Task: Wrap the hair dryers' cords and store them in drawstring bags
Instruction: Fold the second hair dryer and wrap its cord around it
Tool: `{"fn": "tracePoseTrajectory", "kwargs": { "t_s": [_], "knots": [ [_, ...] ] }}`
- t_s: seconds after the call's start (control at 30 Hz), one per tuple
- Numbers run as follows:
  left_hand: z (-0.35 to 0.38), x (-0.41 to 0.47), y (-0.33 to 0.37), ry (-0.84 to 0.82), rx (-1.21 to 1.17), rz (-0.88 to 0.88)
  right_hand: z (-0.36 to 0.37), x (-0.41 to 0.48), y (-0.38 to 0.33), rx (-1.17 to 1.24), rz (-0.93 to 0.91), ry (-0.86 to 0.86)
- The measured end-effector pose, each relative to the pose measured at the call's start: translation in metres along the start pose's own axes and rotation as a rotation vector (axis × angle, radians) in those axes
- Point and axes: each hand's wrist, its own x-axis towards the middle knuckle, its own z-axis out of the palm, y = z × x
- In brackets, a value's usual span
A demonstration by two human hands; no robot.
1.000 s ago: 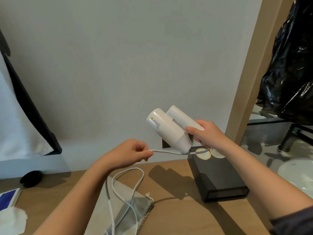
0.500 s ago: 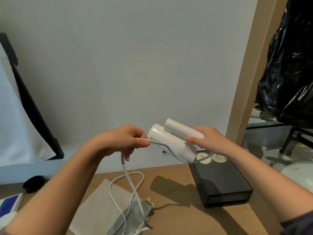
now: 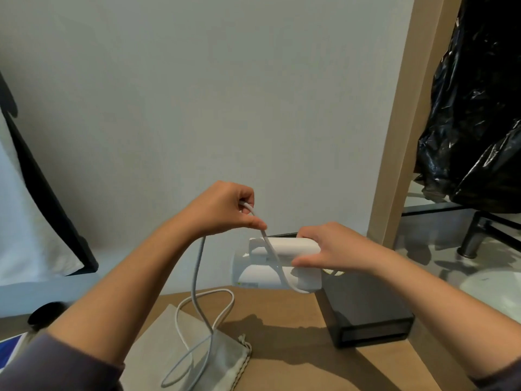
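A white folded hair dryer (image 3: 262, 273) is held in the air above the wooden table, lying sideways with its barrel end to the left. My right hand (image 3: 329, 249) grips its folded handle and body from the right. My left hand (image 3: 225, 207) pinches the white cord (image 3: 197, 277) just above the dryer, and one turn of cord runs down across the dryer's body. The rest of the cord hangs from my left hand and lies in loose loops on a grey drawstring bag (image 3: 203, 356) flat on the table.
A black box (image 3: 366, 314) stands on the wooden table (image 3: 296, 348) under my right hand. A wooden post (image 3: 400, 136) rises at the right, with a black plastic bag (image 3: 479, 122) and a glass surface behind it. A white pillow lies far left.
The dryer has tilted down to lie level. My left hand rose and carried the cord over the top of the dryer, laying a turn across its body.
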Motion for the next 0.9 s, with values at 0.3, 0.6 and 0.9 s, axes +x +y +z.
{"fn": "tracePoseTrajectory", "kwargs": {
  "t_s": [0.3,0.6,0.9],
  "knots": [
    [-0.001,0.005,0.015,-0.007,-0.054,0.191,0.01,0.01,0.006,0.095,0.079,-0.078],
    [0.008,-0.004,-0.002,-0.05,-0.11,0.167,0.022,0.021,0.023,0.506,0.448,-0.017],
    [0.0,0.004,-0.018,0.128,-0.173,0.054,0.043,0.019,0.02,0.133,0.293,-0.053]
  ]
}}
